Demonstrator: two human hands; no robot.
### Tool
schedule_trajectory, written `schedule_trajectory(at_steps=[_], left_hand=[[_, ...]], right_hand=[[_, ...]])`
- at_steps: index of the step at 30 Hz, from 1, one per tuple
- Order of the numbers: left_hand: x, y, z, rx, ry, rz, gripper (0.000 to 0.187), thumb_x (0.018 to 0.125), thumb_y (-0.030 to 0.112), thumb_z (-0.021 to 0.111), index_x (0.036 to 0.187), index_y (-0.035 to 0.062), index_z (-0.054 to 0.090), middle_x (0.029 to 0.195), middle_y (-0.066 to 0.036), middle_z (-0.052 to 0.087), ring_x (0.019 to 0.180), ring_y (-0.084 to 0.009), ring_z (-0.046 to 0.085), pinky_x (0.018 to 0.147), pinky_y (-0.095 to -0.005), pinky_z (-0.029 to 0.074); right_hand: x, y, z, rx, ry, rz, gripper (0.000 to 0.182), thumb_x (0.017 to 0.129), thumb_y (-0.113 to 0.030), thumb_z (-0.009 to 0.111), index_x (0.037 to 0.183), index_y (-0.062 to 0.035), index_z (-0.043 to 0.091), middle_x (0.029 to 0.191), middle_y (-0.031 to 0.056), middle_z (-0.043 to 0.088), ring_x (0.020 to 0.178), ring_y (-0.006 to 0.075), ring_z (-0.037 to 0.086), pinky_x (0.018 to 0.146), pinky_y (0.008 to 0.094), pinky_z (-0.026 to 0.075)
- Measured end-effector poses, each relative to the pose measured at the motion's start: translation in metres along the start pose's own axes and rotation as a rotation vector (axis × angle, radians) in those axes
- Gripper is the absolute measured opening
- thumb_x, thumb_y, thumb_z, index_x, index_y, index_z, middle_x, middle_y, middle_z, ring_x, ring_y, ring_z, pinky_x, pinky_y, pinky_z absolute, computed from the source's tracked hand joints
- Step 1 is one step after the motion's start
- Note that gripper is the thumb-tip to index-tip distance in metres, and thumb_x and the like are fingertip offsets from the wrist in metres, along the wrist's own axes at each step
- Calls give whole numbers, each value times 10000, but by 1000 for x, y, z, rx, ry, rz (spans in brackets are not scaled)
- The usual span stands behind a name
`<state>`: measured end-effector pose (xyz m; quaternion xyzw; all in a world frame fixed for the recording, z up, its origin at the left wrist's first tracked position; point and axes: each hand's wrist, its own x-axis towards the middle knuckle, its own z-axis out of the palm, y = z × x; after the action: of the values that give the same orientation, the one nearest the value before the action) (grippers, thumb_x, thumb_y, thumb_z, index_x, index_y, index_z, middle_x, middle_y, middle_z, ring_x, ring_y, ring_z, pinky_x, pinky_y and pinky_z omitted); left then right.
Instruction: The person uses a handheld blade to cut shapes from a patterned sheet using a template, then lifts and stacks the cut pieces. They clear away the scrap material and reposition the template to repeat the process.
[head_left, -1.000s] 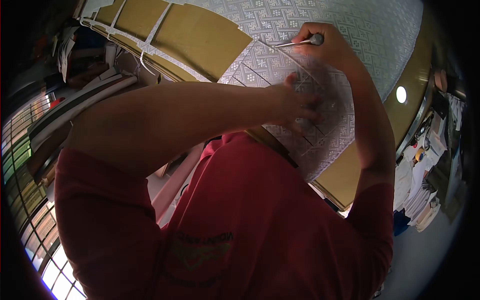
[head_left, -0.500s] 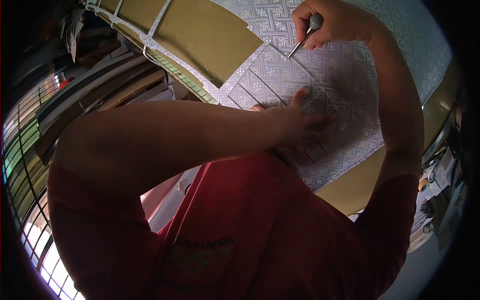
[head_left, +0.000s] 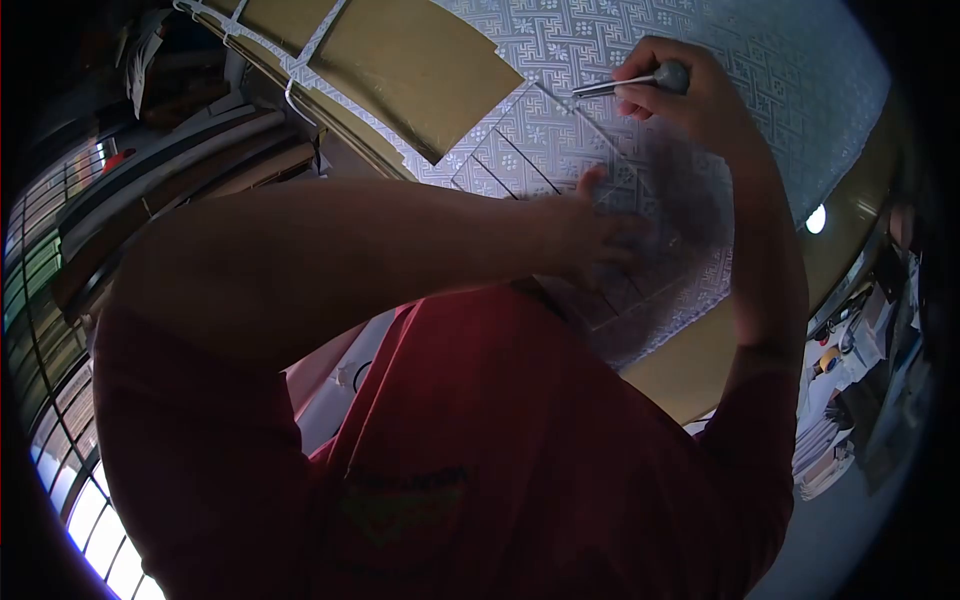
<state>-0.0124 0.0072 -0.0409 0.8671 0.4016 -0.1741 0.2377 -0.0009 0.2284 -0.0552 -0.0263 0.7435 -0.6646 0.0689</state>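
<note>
My left hand (head_left: 595, 240) lies with its fingers spread over a clear ruler-like sheet (head_left: 570, 150) marked with dark lines. That sheet rests on silvery cloth (head_left: 560, 45) with a fret-and-flower pattern. At the upper right, my right hand (head_left: 690, 95) is closed around a slim metal tool with a round grey knob (head_left: 672, 77). The tool points left, its tip close to the upper corner and edge of the clear sheet. Part of the lower sheet lies in shadow, and my left fingers are dim and slightly blurred.
An olive-brown board (head_left: 430, 70) with patterned strips across it lies at the upper left. Rolls of material (head_left: 190, 150) are stacked on the left beside a barred window (head_left: 100, 530). Papers and small items (head_left: 850, 360) crowd the right side.
My right hand has moved slightly right and down. The tool has swung from a steep slant to nearly level. My left hand stays spread on the clear sheet, and the view has shifted slightly.
</note>
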Motion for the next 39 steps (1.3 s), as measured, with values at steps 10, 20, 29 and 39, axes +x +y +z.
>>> schedule_trajectory(at_steps=[10,20,29,39], left_hand=[[1,2,-7,-35,-81,-52,529,943,303,674,1412,500,529,1717,45,119,1582,-362,102,983,-801,400],[22,4,35,-249,198,-213,587,997,520,515,1560,473,357,1711,57,216,1584,-207,171,1094,-786,197],[19,-3,16,-215,-69,-106,418,1036,466,490,1449,421,538,1611,19,406,1497,-281,351,1072,-576,436],[15,3,19,-267,86,-188,665,1005,512,531,1615,390,294,1700,14,254,1560,-287,225,1134,-683,308]], right_hand=[[-26,-14,65,-385,359,-10,165,894,-150,756,1001,-36,701,903,79,752,797,176,713,747,330,556],[-24,-9,92,-499,483,38,162,887,-164,749,999,-58,701,868,116,753,772,284,738,710,374,565],[-3,12,99,-370,519,-118,150,915,-168,741,995,-52,692,957,119,773,865,316,756,737,374,578],[6,8,86,-385,432,-97,164,907,-151,757,994,-27,693,978,110,779,850,214,739,772,338,568]])
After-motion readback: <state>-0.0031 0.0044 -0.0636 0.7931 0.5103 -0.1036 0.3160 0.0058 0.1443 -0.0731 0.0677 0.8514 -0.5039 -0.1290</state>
